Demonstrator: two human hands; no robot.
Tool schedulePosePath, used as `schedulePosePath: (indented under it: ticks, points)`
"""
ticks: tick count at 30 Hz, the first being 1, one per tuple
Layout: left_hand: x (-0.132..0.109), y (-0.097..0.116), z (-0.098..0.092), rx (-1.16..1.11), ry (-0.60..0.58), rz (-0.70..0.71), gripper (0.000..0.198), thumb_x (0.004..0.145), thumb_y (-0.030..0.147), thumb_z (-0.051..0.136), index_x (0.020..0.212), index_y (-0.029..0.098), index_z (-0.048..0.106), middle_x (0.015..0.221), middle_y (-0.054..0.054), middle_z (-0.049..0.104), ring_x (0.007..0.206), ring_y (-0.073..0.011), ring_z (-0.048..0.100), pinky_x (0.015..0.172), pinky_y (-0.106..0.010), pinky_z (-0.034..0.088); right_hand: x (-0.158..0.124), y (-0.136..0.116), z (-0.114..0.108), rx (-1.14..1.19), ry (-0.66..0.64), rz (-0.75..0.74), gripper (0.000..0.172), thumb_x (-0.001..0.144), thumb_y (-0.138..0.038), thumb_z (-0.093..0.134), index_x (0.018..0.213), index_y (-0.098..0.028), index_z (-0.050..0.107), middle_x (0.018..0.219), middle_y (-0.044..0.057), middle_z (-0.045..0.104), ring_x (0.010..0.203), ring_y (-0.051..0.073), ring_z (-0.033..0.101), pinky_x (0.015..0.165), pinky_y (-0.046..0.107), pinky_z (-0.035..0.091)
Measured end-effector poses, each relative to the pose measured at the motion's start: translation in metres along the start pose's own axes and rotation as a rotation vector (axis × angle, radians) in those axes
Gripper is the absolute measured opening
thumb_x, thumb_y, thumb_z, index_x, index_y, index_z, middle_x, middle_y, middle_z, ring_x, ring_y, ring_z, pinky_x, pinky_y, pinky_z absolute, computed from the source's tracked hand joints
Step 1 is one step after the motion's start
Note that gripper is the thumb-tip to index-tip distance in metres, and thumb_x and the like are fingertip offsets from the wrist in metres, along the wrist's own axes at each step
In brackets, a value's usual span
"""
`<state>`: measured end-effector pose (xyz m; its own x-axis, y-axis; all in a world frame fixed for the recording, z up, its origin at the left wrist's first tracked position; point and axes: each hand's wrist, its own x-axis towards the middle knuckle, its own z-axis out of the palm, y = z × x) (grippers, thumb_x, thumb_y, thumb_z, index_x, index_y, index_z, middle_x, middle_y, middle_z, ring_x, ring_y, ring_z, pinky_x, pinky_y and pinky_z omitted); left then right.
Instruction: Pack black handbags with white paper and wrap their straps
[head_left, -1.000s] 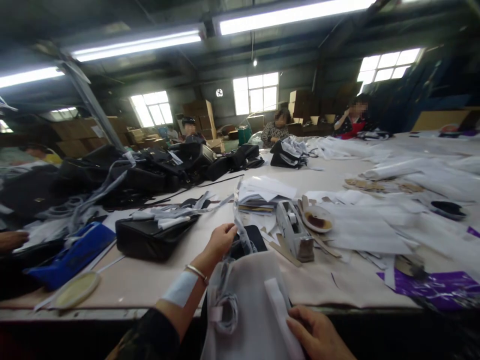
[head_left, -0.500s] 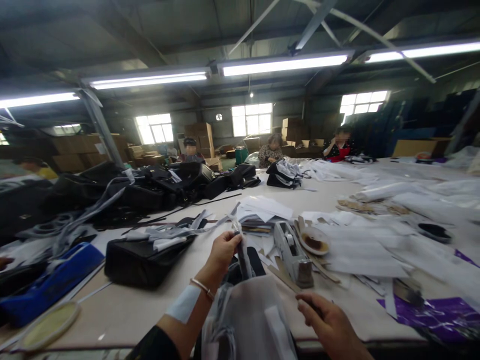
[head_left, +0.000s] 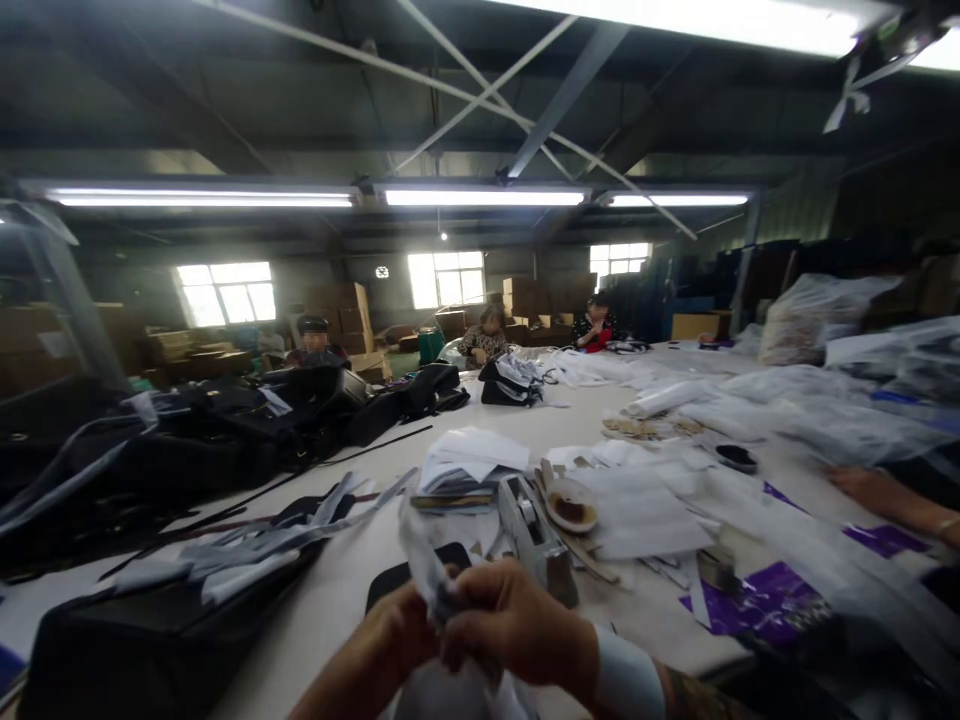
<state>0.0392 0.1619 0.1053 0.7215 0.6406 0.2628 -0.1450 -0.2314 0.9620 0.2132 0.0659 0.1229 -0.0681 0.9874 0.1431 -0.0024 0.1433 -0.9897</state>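
At the bottom centre, my left hand is closed with its fingertips on a strap wrapped in thin translucent plastic. My right hand pinches the same wrapped strap from the other side, so the two hands almost touch. The strap's upper end rises above the fingers. Beneath the hands lies more pale translucent wrapping, mostly covered by them. A flat black piece shows just behind my left hand. Exactly how the fingertips grip is blurred.
A grey tape dispenser and a round dish with brown residue stand just beyond my right hand. Black bags lie left. White sheets and purple plastic lie about. Another person's arm reaches in from the right.
My right hand has come in from the right to the wrapped strap. My left hand has come lower and nearer, still on the strap. The view has swung right.
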Motion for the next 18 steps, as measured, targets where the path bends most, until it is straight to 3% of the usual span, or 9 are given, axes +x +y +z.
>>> schedulePosePath:
  ticks: [2, 5, 8, 10, 13, 16, 18]
  points:
    - [0.009, 0.012, -0.021, -0.341, -0.045, -0.002, 0.092, 0.074, 0.092, 0.034, 0.129, 0.025, 0.067, 0.128, -0.017, 0.069, 0.117, -0.0395, 0.066, 0.091, -0.057, 0.057, -0.009, 0.0, 0.0, -0.191, -0.126, -0.057, 0.011, 0.074, -0.03, 0.076, 0.073, -0.019, 0.077, 0.067, -0.003, 0.069, 0.065, 0.013, 0.06, 0.062, 0.022, 0.045]
    - [0.018, 0.049, -0.051, -0.494, 0.307, 0.122, 0.067, 0.087, 0.074, 0.045, 0.12, 0.022, 0.071, 0.121, -0.014, 0.073, 0.115, -0.0308, 0.068, 0.097, -0.047, 0.056, -0.008, 0.005, -0.008, -0.434, -0.139, -0.148, 0.012, 0.081, -0.022, 0.066, 0.078, -0.019, 0.077, 0.069, -0.001, 0.07, 0.067, 0.014, 0.062, 0.066, 0.023, 0.045]
    - [0.011, 0.096, -0.067, -0.462, 0.608, 0.311, 0.041, 0.09, 0.053, 0.061, 0.115, 0.023, 0.072, 0.101, -0.005, 0.078, 0.104, -0.0228, 0.071, 0.098, -0.041, 0.056, 0.01, 0.009, -0.023, -0.593, 0.046, -0.223, 0.02, 0.087, -0.023, 0.058, 0.075, -0.016, 0.074, 0.067, 0.001, 0.069, 0.065, 0.015, 0.061, 0.063, 0.025, 0.043]
    - [-0.002, 0.124, -0.066, -0.356, 0.689, 0.42, 0.034, 0.089, 0.049, 0.064, 0.11, 0.023, 0.073, 0.094, -0.002, 0.077, 0.1, -0.0217, 0.072, 0.097, -0.042, 0.057, 0.028, 0.008, -0.032, -0.671, 0.143, -0.274, 0.026, 0.091, -0.029, 0.056, 0.074, -0.016, 0.072, 0.067, 0.001, 0.066, 0.065, 0.015, 0.058, 0.062, 0.026, 0.042]
    - [-0.025, 0.151, -0.054, -0.148, 0.695, 0.502, 0.035, 0.091, 0.051, 0.062, 0.109, 0.024, 0.073, 0.104, -0.003, 0.075, 0.111, -0.0257, 0.067, 0.101, -0.044, 0.055, 0.055, -0.003, -0.041, -0.739, 0.252, -0.376, 0.027, 0.093, -0.03, 0.055, 0.075, -0.017, 0.071, 0.077, 0.004, 0.067, 0.074, 0.017, 0.059, 0.072, 0.029, 0.045]
    - [-0.041, 0.157, -0.052, 0.162, 0.77, 0.567, 0.036, 0.092, 0.054, 0.059, 0.104, 0.026, 0.076, 0.119, -0.003, 0.07, 0.113, -0.0236, 0.064, 0.103, -0.039, 0.053, 0.081, -0.022, -0.048, -0.729, 0.399, -0.328, 0.024, 0.091, -0.029, 0.058, 0.074, -0.016, 0.07, 0.085, 0.007, 0.066, 0.089, 0.021, 0.06, 0.085, 0.034, 0.045]
    - [-0.044, 0.151, -0.06, 0.554, 0.798, 0.592, 0.034, 0.093, 0.05, 0.058, 0.107, 0.024, 0.076, 0.118, -0.002, 0.069, 0.103, -0.0202, 0.066, 0.103, -0.037, 0.052, 0.096, -0.033, -0.053, -0.685, 0.438, -0.247, 0.026, 0.091, -0.031, 0.058, 0.073, -0.014, 0.069, 0.077, 0.006, 0.063, 0.088, 0.022, 0.061, 0.083, 0.035, 0.045]
